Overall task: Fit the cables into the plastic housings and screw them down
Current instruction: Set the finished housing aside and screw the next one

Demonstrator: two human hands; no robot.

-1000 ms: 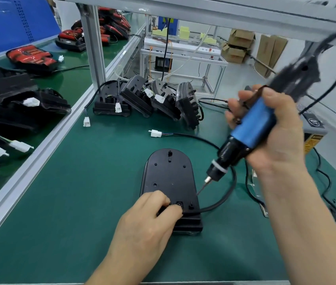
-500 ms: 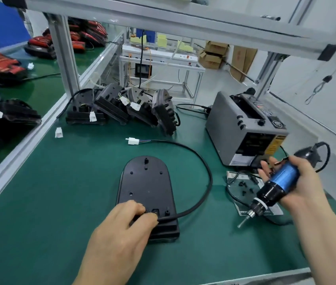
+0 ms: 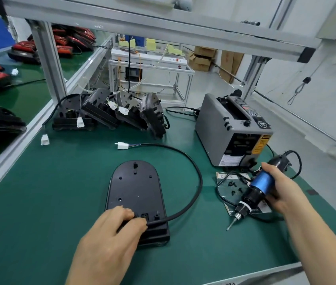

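A black plastic housing point(image 3: 135, 188) lies flat on the green mat in the middle. My left hand point(image 3: 115, 233) presses on its near end, fingers curled over the spot where the black cable point(image 3: 195, 192) enters. The cable loops right and back to a white connector point(image 3: 121, 145). My right hand point(image 3: 280, 188) grips a blue and black electric screwdriver point(image 3: 253, 192), tip pointing down-left just above the mat, to the right of the housing. Under the screwdriver lies a clear sheet point(image 3: 227, 182) with several small black screws point(image 3: 231, 183).
A grey tape dispenser point(image 3: 230, 128) stands at the right rear. Several black housings point(image 3: 111, 112) with white connectors lean in a row at the back. An aluminium post point(image 3: 48, 58) and rail divide off the left bench, which holds red and black parts. The mat's front edge is near.
My right hand has swung the screwdriver from above the housing's near end down to the right, over the screw sheet. My left hand stays on the housing.
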